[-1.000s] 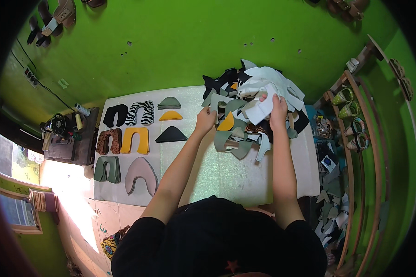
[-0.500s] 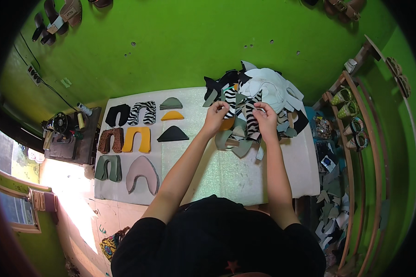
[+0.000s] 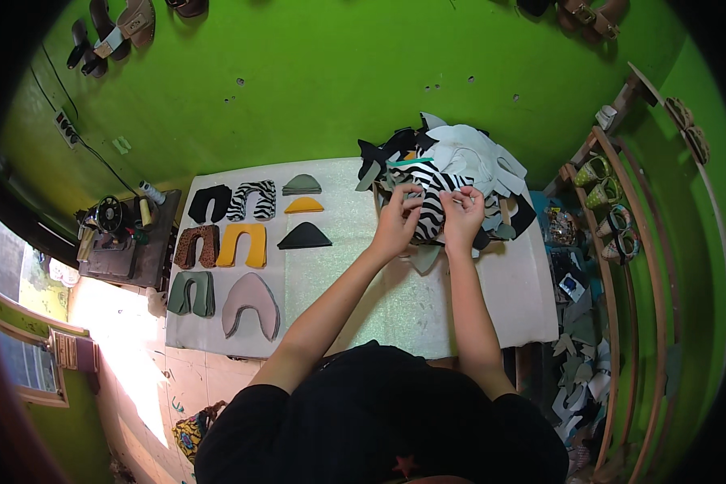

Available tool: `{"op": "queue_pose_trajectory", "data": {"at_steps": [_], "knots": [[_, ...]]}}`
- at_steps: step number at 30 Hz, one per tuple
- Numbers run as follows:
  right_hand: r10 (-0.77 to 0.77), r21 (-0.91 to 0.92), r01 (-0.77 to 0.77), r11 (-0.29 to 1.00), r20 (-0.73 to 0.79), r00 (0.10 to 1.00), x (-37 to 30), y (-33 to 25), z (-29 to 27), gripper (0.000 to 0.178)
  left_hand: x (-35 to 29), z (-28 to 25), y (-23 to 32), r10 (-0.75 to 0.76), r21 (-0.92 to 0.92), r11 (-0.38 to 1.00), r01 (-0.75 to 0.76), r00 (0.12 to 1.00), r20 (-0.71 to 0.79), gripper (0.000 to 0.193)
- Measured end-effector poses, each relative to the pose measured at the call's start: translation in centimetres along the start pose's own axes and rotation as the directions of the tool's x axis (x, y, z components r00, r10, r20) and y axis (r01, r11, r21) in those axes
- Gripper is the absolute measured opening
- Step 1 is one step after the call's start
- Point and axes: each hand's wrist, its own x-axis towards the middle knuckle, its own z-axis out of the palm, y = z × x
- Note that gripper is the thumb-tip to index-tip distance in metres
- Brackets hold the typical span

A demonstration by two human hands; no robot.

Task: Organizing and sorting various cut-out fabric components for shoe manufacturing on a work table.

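Over the scrap heap I hold a zebra-striped cut piece (image 3: 430, 211) of sheet material in front of me. My left hand (image 3: 399, 219) pinches its left side, with finger and thumb closed on the edge. On the other side my right hand (image 3: 463, 218) is closed on the piece too, its fingertips close together. Behind and around the hands rises the heap of cut scraps (image 3: 468, 149) in white, black, grey-green and orange. The hands and striped piece hide part of it.
Sorted stacks lie on the table's left: black (image 3: 209, 203), zebra-striped (image 3: 252, 199), leopard-print (image 3: 198, 246), yellow (image 3: 243, 244), green (image 3: 192, 293) and pink (image 3: 250, 304) curved pieces, plus half-moon pieces (image 3: 304, 235). A sewing machine (image 3: 109, 214) stands left; a wooden shoe rack (image 3: 613, 306) stands right.
The two striped parts, held apart before, are now brought together as one broad striped area. My left hand has moved right and slightly down, nearer my right hand.
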Motion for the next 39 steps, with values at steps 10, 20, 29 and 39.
{"op": "queue_pose_trajectory", "data": {"at_steps": [10,20,29,39], "knots": [[-0.01,0.055,-0.001,0.999,0.213,0.977,-0.2,-2.3,-0.9,0.034,-0.4,-2.4,3.2,0.512,0.745,0.626,-0.231,0.842,-0.169,0.041],[0.006,-0.046,0.004,0.999,0.229,0.973,-0.6,-1.7,-0.6,0.034,-3.1,-7.4,0.9,-0.291,-0.092,0.951,0.296,0.954,0.065,0.023],[0.152,-0.216,-0.071,0.974,0.388,0.909,-4.8,-3.6,3.0,0.027,-4.6,-11.9,0.1,-0.391,-0.15,0.898,0.413,0.907,0.158,0.026],[0.174,-0.535,0.214,0.818,0.584,0.793,-10.3,-1.6,8.1,0.028,-5.8,-15.0,2.2,-0.497,-0.411,0.723,0.555,0.831,0.25,0.03]]}}
